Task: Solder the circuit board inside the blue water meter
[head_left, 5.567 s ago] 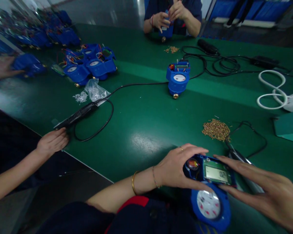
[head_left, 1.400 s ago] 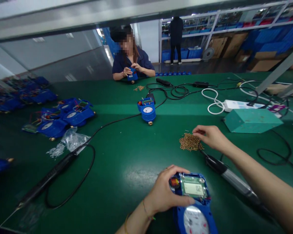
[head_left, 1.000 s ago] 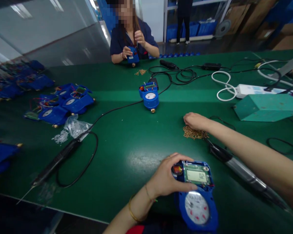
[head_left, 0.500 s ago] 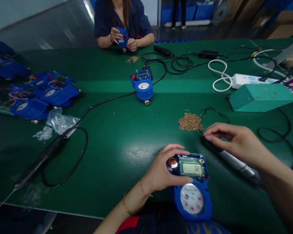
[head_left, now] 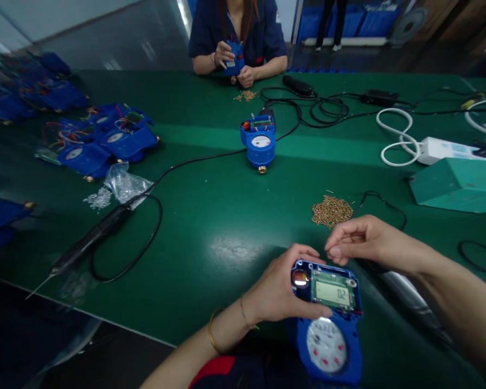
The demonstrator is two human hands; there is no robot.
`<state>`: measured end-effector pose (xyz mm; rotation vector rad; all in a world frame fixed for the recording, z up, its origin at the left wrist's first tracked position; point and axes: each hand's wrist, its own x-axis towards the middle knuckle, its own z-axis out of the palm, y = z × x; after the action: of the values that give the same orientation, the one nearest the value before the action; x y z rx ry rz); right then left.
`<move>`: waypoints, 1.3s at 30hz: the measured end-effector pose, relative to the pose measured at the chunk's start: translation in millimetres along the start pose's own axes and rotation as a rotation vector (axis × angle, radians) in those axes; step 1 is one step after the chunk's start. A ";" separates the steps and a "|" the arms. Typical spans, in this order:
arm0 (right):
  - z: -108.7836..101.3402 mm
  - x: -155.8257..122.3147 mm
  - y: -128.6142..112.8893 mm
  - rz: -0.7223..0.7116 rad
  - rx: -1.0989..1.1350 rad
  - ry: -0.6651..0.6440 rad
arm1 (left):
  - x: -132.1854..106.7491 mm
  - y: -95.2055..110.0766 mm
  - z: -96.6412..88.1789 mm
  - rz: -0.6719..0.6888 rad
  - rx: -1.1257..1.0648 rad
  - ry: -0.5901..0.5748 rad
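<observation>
Since leaving screws (head_left: 332, 210), right hand (head_left: 362, 243) nears meter (head_left: 328, 319).

A blue plastic water meter (head_left: 328, 319) with a round white dial lies face-up at the green table's near edge, its top cover off, exposing a green circuit board with a small grey display, apparently reading "02".

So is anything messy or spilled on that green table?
A bit. Small white bits lie loose beside an open clear bag, as if tipped out. Gold screws sit in a bare heap, a few strays around it. The blue meter under the left hand has no lid, its screen showing.
</observation>
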<state>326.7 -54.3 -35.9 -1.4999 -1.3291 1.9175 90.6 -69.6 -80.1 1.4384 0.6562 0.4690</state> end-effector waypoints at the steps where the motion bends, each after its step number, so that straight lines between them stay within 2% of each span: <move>1: 1.5 2.9 -2.5 0.003 -0.015 -0.040 | -0.1 -0.2 0.2 -0.010 0.003 0.007; 6: 11.6 15.9 -13.4 0.026 -0.098 -0.140 | 0.3 0.7 0.0 -0.024 0.041 0.018; 12: 17.7 20.1 -17.0 0.221 -0.080 -0.195 | 2.1 3.9 0.8 -0.045 0.090 0.007; 21: 10.7 3.0 -4.9 0.260 -0.227 -0.036 | 9.3 8.8 13.9 -0.026 0.143 0.025; 29: 15.4 -9.7 4.9 0.234 -0.219 0.126 | 14.0 5.9 20.3 -0.028 0.182 0.029; 39: 21.9 -12.8 -1.7 0.249 -0.202 0.165 | 14.6 2.3 22.0 -0.029 0.179 0.037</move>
<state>311.4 -72.8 -27.6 -1.9591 -1.3476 1.7945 116.4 -76.2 -79.5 1.5899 0.7628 0.4236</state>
